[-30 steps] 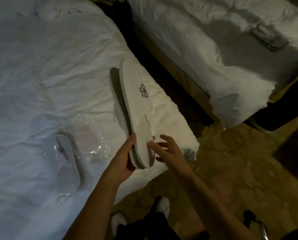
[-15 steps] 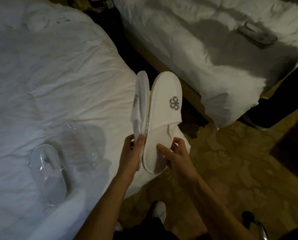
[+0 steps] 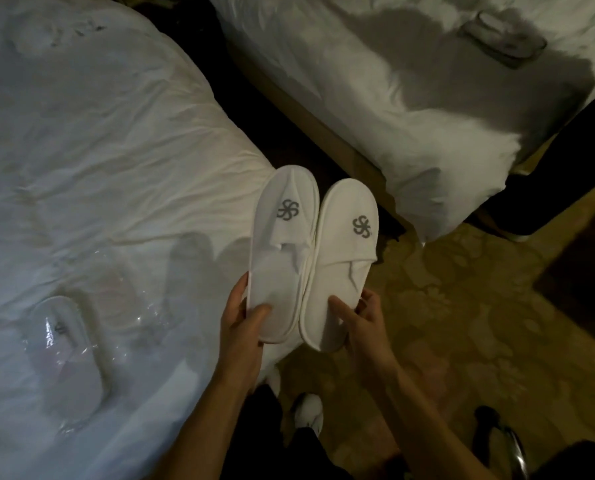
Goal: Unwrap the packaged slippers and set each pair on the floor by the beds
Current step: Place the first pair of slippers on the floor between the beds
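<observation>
White slippers, one pair: we grip the left slipper in our left hand, the right slipper in our right hand, above patterned carpet. Near bed: wrapped pair. Far bed: another pack.

Unwrapped slippers in both hands

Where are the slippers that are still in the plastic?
In the head view, the wrapped slippers lie on the near bed at lower left, beside crinkled clear plastic, left of the left hand.
</observation>
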{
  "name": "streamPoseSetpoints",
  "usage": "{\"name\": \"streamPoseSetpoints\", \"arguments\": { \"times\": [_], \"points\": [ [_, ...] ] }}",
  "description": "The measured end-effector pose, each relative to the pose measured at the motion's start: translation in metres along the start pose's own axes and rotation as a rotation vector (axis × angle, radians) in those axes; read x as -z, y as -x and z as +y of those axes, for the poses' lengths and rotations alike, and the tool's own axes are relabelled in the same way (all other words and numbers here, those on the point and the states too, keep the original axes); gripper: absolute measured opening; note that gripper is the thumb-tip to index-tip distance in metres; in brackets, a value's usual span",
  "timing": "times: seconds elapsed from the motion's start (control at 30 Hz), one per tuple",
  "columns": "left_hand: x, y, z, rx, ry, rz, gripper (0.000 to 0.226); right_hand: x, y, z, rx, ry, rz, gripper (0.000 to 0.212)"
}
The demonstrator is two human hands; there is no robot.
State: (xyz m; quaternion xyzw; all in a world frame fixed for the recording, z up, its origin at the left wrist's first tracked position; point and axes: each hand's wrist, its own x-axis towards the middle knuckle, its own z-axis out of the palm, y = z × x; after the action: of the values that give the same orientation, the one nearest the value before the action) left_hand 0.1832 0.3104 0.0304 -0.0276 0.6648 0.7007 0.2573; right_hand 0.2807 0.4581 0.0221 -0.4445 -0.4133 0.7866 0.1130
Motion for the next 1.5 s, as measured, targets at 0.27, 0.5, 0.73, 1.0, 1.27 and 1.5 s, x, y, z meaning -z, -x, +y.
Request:
{"name": "streamPoseSetpoints", "arguments": {
  "times": [0.27,0.5,0.73,1.0,1.27,1.5],
  "points": [
    [-0.043,-0.012,-0.019,0.05,0.097,-0.047,0.056,0.033,-0.021,-0.001,0.026,-0.06,0.149,0.048],
    [-0.099,-0.016,-0.024,0.179,0.265,0.021,0.043,0.063,-0.05,-0.012,-0.012,-0.085,0.179,0.047],
    [-0.168,-0.035,-0.055,0.29,0.36,0.176,0.043,0.093,-0.104,-0.011,-0.063,-0.084,0.204,0.046],
    [-0.214,-0.064,-0.084,0.252,0.28,0.31,0.035,0.117,-0.155,-0.021,-0.155,-0.049,0.184,0.049],
    [-0.253,-0.084,-0.097,0.244,0.072,0.465,0.017,0.125,-0.175,-0.043,-0.242,-0.04,0.123,0.048],
    [-0.291,-0.115,-0.126,0.12,-0.185,0.6,0.011,0.139,-0.222,-0.043,-0.353,0.052,0.063,0.051]
  ]
}}
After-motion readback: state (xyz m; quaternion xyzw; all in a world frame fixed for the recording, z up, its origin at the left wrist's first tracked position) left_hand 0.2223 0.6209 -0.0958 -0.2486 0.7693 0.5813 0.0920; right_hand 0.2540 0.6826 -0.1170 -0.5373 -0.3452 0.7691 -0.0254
